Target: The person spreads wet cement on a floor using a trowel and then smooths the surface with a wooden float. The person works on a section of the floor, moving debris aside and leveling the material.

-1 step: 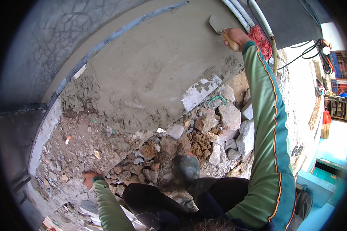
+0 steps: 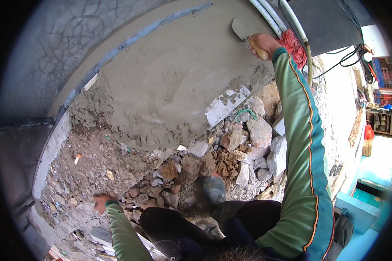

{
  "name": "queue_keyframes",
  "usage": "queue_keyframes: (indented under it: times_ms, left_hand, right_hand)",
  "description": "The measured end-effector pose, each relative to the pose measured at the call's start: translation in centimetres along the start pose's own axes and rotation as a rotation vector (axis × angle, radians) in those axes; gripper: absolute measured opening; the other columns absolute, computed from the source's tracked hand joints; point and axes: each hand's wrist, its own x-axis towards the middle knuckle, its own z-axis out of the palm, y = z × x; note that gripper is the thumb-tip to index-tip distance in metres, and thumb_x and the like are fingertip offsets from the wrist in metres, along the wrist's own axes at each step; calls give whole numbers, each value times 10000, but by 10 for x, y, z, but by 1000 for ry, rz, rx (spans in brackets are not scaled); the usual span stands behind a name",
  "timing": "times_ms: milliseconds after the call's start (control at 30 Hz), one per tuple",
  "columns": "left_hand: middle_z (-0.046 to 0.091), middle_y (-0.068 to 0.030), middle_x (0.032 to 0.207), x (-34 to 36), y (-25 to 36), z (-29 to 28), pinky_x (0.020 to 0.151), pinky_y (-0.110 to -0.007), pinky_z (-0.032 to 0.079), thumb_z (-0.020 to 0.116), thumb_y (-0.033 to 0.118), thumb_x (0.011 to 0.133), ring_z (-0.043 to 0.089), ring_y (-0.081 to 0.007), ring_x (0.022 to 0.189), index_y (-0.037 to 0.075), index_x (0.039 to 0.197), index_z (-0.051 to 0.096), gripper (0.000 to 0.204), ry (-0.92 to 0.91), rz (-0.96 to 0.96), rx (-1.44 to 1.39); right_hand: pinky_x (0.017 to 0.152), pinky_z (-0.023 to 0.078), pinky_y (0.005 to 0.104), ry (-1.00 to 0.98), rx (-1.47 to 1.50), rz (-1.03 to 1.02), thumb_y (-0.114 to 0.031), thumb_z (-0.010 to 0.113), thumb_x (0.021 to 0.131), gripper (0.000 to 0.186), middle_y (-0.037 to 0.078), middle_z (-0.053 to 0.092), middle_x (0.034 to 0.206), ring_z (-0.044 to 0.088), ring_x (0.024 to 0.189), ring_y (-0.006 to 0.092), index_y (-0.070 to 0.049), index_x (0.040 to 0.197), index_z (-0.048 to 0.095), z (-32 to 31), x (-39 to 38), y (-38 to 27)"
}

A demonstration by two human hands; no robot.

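My right hand (image 2: 269, 43) is wrapped round the wooden handle of a trowel (image 2: 239, 28) at the upper right. Its metal blade lies against smooth, wet grey mortar (image 2: 174, 65), near some white pipes. Down at the lower left, my left hand (image 2: 101, 203) rests on rubbly ground, fingers apart and holding nothing. Between the two hands, the mortar's rough lower edge meets loose soil and broken stones (image 2: 260, 132). A flat white-faced slab piece (image 2: 227, 104) is set along that edge.
A bluish strip (image 2: 130, 40) borders the mortar along a grey wall. Beside my right hand are white pipes (image 2: 265, 15) and a crumpled red plastic bag (image 2: 293, 47). My boot (image 2: 211, 190) stands among the stones. Black cables (image 2: 355, 52) hang at the right.
My right hand and the trowel have shifted slightly left across the mortar. My left hand has barely moved.
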Motion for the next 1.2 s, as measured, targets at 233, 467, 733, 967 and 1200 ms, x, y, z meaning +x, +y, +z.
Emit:
queue_keyframes:
  times_ms: [233, 467, 733, 967, 1200]
  left_hand:
    - [336, -344, 1343, 7, -7, 1, 851, -718, 458, 571, 641, 916, 519, -590, 1144, -48, 1358, 482, 823, -25, 15, 50]
    - [347, -346, 1299, 25, -25, 18, 796, -693, 501, 587, 646, 909, 550, -587, 1078, -74, 1304, 493, 827, 32, 68, 72]
    - [338, -343, 1286, 41, -29, 23, 812, -673, 517, 597, 655, 899, 559, -580, 1064, -97, 1316, 474, 868, 71, 100, 33]
    - [288, -348, 1380, 36, -30, 30, 839, -665, 519, 581, 641, 906, 540, -562, 1122, -65, 1347, 479, 838, -36, 47, 129]
    - [281, -286, 1449, 70, -29, 20, 836, -654, 537, 599, 632, 900, 553, -514, 1145, 7, 1369, 488, 789, -72, 353, 680]
  right_hand:
    - [821, 564, 421, 395, -856, -234, -253, 530, 981, 353, 259, 706, 985, 705, 890, 353, 52, 1098, 661, -40, -46, 66]
    - [511, 519, 366, 221, -684, -160, -214, 504, 984, 324, 93, 601, 725, 610, 574, 202, -5, 1163, 675, -102, -46, 124]
    - [812, 572, 371, 207, -666, -134, -173, 548, 928, 309, 165, 688, 1163, 704, 971, 304, 16, 1136, 679, -72, -144, 154]
    - [588, 538, 386, 300, -634, -414, -213, 465, 1001, 294, 98, 641, 728, 673, 633, 252, 6, 1022, 660, -102, -61, 127]
    - [477, 478, 351, 214, -343, -64, -325, 455, 1039, 332, 53, 571, 714, 571, 520, 174, -38, 1067, 619, -80, -86, 128]
